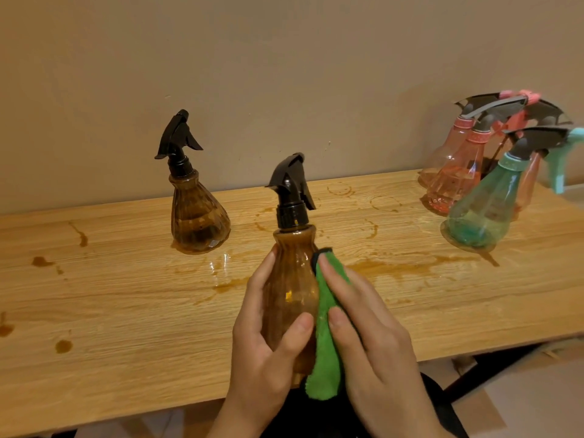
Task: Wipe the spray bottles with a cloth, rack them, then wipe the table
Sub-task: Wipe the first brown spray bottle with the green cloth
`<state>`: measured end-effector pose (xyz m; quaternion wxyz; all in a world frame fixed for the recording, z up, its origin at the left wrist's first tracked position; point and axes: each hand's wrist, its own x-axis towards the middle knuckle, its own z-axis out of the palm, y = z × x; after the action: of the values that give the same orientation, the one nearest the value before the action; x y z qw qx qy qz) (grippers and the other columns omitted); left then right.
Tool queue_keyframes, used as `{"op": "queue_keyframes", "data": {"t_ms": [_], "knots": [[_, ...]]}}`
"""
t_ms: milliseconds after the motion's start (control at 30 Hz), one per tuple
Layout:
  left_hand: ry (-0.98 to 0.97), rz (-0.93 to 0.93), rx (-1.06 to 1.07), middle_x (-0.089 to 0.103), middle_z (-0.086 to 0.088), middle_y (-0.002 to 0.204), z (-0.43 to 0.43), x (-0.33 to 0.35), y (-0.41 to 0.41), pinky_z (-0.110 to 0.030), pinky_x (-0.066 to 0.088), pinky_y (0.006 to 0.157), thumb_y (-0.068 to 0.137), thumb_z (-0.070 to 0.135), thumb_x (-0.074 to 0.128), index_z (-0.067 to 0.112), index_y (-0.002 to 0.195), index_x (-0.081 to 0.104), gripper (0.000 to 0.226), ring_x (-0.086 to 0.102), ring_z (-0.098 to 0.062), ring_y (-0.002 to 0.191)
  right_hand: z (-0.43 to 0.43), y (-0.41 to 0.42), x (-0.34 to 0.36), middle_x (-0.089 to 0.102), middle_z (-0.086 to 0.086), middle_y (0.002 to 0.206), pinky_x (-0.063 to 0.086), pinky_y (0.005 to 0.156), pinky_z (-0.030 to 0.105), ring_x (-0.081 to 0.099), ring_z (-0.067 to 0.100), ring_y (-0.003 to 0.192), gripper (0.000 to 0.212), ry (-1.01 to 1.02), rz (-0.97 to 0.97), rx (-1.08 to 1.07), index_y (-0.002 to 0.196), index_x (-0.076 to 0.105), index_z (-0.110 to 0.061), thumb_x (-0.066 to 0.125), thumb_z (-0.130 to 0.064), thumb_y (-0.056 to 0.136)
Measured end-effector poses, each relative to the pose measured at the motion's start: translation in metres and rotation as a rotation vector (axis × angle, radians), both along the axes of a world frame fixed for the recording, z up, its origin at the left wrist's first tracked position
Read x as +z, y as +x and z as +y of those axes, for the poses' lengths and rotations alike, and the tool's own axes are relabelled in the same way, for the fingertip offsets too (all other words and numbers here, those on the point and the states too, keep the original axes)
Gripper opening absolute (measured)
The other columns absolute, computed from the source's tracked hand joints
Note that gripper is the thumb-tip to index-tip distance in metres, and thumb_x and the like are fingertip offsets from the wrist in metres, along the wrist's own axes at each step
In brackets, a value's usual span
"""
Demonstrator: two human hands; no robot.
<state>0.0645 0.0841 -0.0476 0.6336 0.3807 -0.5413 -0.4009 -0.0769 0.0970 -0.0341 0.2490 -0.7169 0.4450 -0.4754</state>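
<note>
My left hand (265, 346) grips a brown spray bottle (292, 279) with a black trigger head, held upright above the near table edge. My right hand (369, 336) presses a green cloth (327, 339) against the bottle's right side, fingers and thumb curled round the cloth. A second brown spray bottle (197, 213) stands on the wooden table (126, 311) at the back left. At the right stand a teal spray bottle (486, 210) and several pink spray bottles (455, 178) close together.
Brown liquid stains and wet rings (398, 267) are spread over the tabletop, with drops (63, 346) at the left. A beige wall (284, 74) runs right behind the table. Dark table legs (480, 384) and floor show below the front edge at right.
</note>
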Motion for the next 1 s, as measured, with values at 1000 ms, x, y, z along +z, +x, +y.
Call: {"op": "queue_keyframes", "data": {"t_ms": [1000], "knots": [[0.052,0.092,0.068,0.070,0.007,0.132,-0.005,0.001,0.004,-0.025,0.055,0.092,0.069,0.040,0.072,0.034,0.136,0.060,0.068,0.067,-0.019,0.122,0.010,0.013,-0.012,0.025,-0.027,0.161,0.040,0.113,0.028,0.029,0.001,0.149,0.047,0.030,0.035,-0.057,0.151,0.026,-0.060,0.026,-0.061,0.104]]}}
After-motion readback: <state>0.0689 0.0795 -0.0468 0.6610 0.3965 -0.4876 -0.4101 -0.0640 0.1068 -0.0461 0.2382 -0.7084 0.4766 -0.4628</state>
